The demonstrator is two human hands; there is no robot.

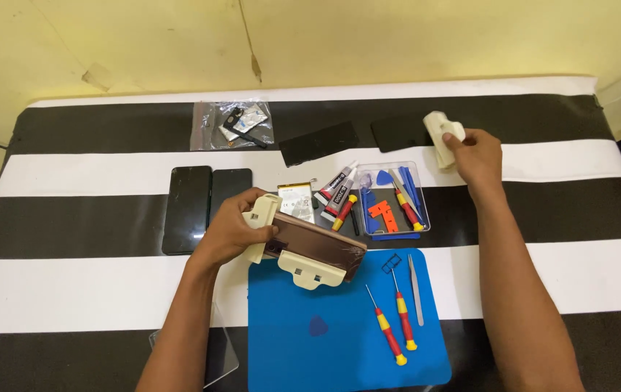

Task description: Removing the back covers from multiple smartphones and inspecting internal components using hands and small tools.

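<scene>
2 phones [205,207] lie at centre left of the frame, a tool tray [392,197] at centre, 2 screwdrivers [394,327] on the mat [339,348] at lower centre, a bag [232,125] above in the upper left.

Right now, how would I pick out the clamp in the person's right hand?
Start at the black-and-white striped table and go to its far right side, beyond the clear tool tray. There the right hand lifts a cream plastic clamp; unlike the clamps on the phone, it grips nothing.

left hand [229,231] grips clamped phone [315,249] | right hand [478,154] holds cream clamp [443,136]
</scene>
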